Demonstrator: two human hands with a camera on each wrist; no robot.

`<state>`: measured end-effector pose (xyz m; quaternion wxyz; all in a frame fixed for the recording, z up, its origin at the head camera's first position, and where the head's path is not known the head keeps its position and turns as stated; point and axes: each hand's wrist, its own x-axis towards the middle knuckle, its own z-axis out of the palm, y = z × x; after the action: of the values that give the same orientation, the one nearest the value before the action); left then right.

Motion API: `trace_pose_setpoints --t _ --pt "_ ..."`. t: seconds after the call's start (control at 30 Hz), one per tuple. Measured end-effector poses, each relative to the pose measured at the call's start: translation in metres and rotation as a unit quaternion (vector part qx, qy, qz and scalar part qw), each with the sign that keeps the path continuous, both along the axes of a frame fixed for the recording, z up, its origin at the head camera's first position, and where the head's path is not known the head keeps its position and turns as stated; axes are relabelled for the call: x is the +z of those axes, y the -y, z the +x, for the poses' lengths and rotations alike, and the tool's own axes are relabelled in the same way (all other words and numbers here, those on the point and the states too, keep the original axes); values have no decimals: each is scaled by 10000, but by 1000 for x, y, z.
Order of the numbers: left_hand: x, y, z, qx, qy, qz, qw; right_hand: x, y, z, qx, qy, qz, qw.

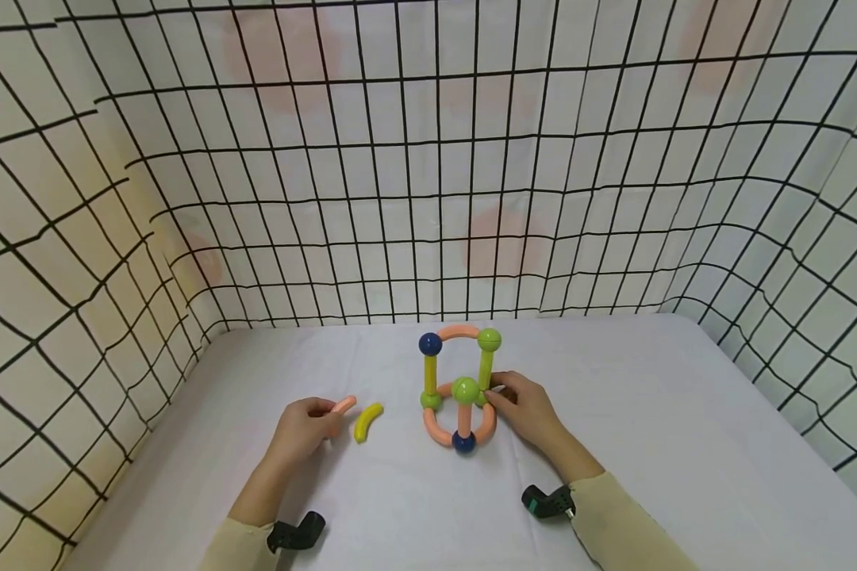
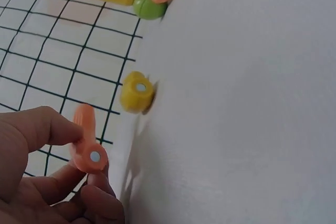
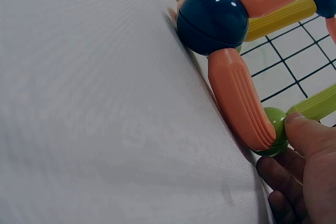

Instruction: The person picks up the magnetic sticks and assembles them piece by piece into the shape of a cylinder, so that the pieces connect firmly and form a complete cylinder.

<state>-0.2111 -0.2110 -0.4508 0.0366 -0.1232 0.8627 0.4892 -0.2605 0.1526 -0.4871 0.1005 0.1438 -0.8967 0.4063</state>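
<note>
In the head view my left hand [image 1: 301, 432] pinches a salmon-pink curved magnetic rod [image 1: 344, 404] between thumb and fingers. A silvery disc shows on that rod's end in the left wrist view. Beside it on the table lies a yellow curved magnetic rod [image 1: 368, 422]. To the right stands a built frame of balls and rods, with pink curved rods [image 1: 437, 429] around its base. Its uprights carry a blue ball [image 1: 431, 343] and green balls [image 1: 489, 339] on top. My right hand [image 1: 530, 406] grips a green ball [image 3: 275, 116] at the frame's base, where a green upright rod [image 3: 317, 103] meets it.
A white cloth [image 1: 400, 507] covers the table. Black wire mesh [image 1: 439, 198] rises at the back and along both sides, close behind the frame. Small black wrist cameras [image 1: 296, 531] sit on both forearms, over beige sleeves [image 1: 628, 523].
</note>
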Motion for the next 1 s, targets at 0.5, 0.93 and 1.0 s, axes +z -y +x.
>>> trace_pose_setpoints --t 0.5,0.93,1.0 --pt "17 -16 1 -207 96 2016 9792 0 1 1 -9 56 6 10000" --pt "35 -49 -5 -823 324 2861 9541 0 0 1 -10 -77 7 10000" --pt "38 -56 -6 -893 373 2973 9499 0 0 1 -9 -36 -4 10000"
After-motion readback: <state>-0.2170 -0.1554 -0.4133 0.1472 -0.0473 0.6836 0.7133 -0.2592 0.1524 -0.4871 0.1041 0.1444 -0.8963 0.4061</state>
